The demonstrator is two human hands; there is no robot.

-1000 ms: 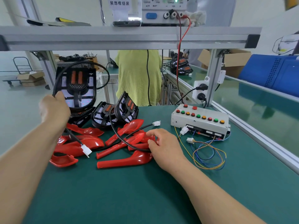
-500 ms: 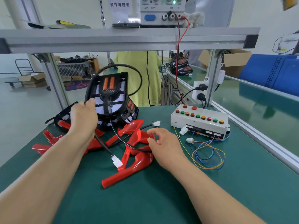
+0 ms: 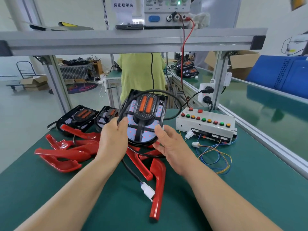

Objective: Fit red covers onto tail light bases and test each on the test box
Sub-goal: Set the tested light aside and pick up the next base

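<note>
The base (image 3: 143,120) is held clear of the tabletop (image 3: 250,189), face toward the camera and tilted back, with its two orange lenses at 12 o'clock. No cover is fitted yet.

The left grip (image 3: 113,139) is clamped on the rim at 9 o'clock, with the cable (image 3: 173,104) pinched against it. The right grip (image 3: 168,144) is apart, fingers relaxed, just beside the rim at 4 o'clock. Contact there cannot be confirmed.

Handling, as judged: the base appears to be a light, rigid plastic moulding. The black outer rim is the place to hold it. The LED panel and lenses look easy to scratch or smear and are best kept free of fingers. The cable is limp and loops wide. Its connector (image 3: 147,191) hangs at 6 o'clock, low over the tabletop, and may snag during fitting.

The covers (image 3: 63,157) lie in a loose pile from 6 to 8 o'clock of the base. They look glossy, thin and slippery, so an edge hold suits them best.

Two spare bases (image 3: 80,115) rest at 9 o'clock. The test box (image 3: 205,124) sits at 3 o'clock, with loose leads on its near side.
</note>
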